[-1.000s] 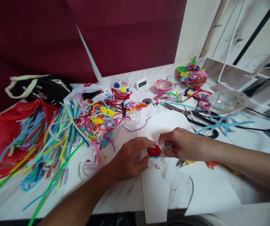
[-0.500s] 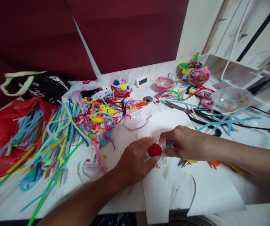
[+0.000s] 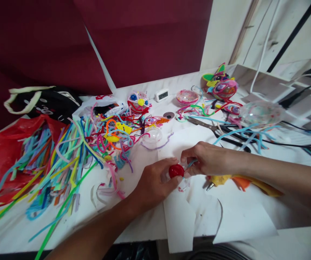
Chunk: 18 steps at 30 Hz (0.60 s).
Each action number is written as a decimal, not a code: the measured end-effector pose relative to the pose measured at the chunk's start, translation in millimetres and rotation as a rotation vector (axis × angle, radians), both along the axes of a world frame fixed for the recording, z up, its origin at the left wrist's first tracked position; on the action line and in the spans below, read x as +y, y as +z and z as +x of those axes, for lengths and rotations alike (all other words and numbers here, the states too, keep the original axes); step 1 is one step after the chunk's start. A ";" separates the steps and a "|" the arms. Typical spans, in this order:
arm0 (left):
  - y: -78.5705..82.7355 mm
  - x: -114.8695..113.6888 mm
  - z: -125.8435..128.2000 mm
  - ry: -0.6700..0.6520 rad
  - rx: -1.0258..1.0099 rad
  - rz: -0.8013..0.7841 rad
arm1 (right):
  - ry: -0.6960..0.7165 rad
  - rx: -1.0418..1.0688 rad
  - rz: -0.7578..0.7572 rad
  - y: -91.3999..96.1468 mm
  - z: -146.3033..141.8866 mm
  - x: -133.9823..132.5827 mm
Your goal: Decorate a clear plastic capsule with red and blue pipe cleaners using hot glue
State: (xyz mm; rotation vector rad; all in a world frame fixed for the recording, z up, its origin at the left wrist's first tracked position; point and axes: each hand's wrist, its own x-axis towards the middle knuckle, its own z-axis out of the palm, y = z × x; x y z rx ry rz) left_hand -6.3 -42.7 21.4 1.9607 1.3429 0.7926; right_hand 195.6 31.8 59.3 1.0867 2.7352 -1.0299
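Note:
My left hand (image 3: pixel 152 182) and my right hand (image 3: pixel 207 159) meet over a white paper sheet (image 3: pixel 188 213) near the table's front edge. Between them is a small red round piece (image 3: pixel 176 170), on top of a clear ball that is mostly hidden. My left fingers are curled around it from the left. My right fingers pinch a light blue pipe cleaner (image 3: pixel 191 164) right beside the red piece.
A big heap of coloured pipe cleaners (image 3: pixel 71 151) spills from a red plastic bag (image 3: pixel 3 159) on the left. Scissors (image 3: pixel 212 128), a clear ball (image 3: pixel 152 135), decorated balls (image 3: pixel 222 86), a small white clock (image 3: pixel 162 95) and cables (image 3: pixel 293 144) lie behind the hands. A yellow-handled tool (image 3: pixel 220 180) sits under my right wrist.
Both hands have shifted slightly up and away with the red piece still between them. The yellow and orange things under my right wrist show more.

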 end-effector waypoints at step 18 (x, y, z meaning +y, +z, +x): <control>-5.5 4.3 -13.2 -0.112 -0.081 -0.090 | 0.029 0.021 -0.044 -2.8 1.7 3.2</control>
